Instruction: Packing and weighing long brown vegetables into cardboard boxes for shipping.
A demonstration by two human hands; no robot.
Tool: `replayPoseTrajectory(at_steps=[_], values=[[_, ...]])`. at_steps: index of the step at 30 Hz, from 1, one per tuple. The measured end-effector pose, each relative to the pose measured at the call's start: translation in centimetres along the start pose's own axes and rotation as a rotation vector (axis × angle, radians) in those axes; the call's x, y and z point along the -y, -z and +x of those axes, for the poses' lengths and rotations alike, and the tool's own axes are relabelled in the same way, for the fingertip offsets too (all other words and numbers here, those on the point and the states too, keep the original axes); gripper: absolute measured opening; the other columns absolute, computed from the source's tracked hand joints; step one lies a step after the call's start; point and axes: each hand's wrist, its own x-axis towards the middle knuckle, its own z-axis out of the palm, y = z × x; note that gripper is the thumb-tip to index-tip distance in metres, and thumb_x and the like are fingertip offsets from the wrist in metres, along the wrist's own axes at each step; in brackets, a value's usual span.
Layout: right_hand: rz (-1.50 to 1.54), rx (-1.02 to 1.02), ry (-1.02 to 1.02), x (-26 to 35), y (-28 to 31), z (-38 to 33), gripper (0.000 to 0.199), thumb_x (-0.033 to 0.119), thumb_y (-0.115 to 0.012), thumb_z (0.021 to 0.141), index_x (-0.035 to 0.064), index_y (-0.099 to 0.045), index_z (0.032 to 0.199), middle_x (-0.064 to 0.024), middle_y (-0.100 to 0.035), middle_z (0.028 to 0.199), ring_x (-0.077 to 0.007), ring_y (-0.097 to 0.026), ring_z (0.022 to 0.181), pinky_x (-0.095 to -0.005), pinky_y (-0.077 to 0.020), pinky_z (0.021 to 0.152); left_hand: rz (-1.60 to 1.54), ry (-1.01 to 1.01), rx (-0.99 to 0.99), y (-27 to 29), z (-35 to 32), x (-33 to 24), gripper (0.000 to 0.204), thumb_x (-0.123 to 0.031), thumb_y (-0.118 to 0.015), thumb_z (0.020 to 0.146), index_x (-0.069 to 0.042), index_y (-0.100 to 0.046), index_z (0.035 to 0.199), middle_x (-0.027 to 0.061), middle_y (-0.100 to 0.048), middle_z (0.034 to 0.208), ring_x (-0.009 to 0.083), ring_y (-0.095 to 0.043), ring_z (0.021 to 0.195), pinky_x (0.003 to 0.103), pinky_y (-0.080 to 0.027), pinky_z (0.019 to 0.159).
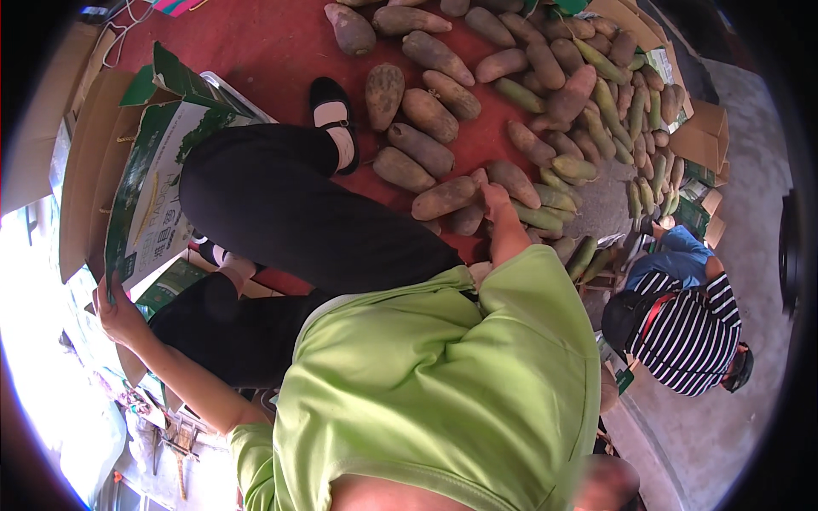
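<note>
On the left, my left hand (121, 315) is closed on the edge of a green and white cardboard box (162, 196) with open flaps. The box stands beside my bent leg, and its inside is mostly hidden. At the centre, my right hand (492, 200) reaches down to the pile, with its fingers closed at the end of a thick, brownish-pink oblong vegetable (445, 198), like a very large root or gourd. A similar brownish one (512, 184) lies just right of that hand. Several slimmer green ones (538, 216) lie close by.
More brownish vegetables (429, 115) are spread over the red floor covering (256, 43), with a dense heap (588, 102) to the upper right. Cardboard boxes (704, 140) stand beyond it. A person in a striped shirt (686, 332) bends at the right. My shoe (334, 128) is near the vegetables.
</note>
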Motion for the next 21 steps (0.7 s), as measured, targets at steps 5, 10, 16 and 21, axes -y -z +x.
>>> replayPoseTrajectory(at_steps=[5,10,16,21], values=[[-0.053,0.066,-0.237,2.9,0.3,-2.9,0.041,0.03,-0.065,0.077,0.0127,-0.059,0.113,-0.0114,-0.06,0.094,-0.0277,-0.057,0.075,-0.0477,-0.0462,0.076,-0.032,0.002,0.001,-0.3,-0.1,-0.2,0.015,-0.022,-0.063,0.085,-0.013,-0.069,0.095,-0.0004,-0.064,0.086,0.0176,-0.063,0.077,0.03,-0.046,0.068],[-0.386,-0.258,0.425,-0.1,-0.5,-1.1,0.035,0.019,-0.061,0.075,0.012,-0.061,0.109,-0.0118,-0.064,0.092,-0.0264,-0.061,0.085,-0.0343,-0.0472,0.081,-0.006,-0.014,0.025,-0.9,0.4,-0.6,0.015,-0.022,-0.063,0.085,-0.013,-0.068,0.096,-0.0003,-0.064,0.086,0.0174,-0.063,0.078,0.029,-0.046,0.068],[0.196,0.239,0.102,3.8,-0.6,-6.1,0.033,0.015,-0.062,0.077,0.0152,-0.059,0.109,-0.0064,-0.055,0.112,-0.0271,-0.055,0.1,-0.0407,-0.048,0.08,-0.011,-0.012,0.008,-0.3,0.2,-0.6,0.015,-0.021,-0.063,0.085,-0.013,-0.068,0.097,0.0002,-0.064,0.086,0.0177,-0.063,0.077,0.03,-0.046,0.068],[0.191,0.227,-0.013,5.8,-3.1,-10.1,0.05,0.028,-0.073,0.072,0.0183,-0.05,0.115,-0.0037,-0.035,0.132,-0.0311,-0.044,0.113,-0.0557,-0.0453,0.078,-0.065,0.031,0.019,-0.2,0.3,-1.4,0.012,-0.017,-0.063,0.085,-0.013,-0.067,0.095,0.0006,-0.065,0.087,0.0179,-0.063,0.076,0.03,-0.047,0.066]])
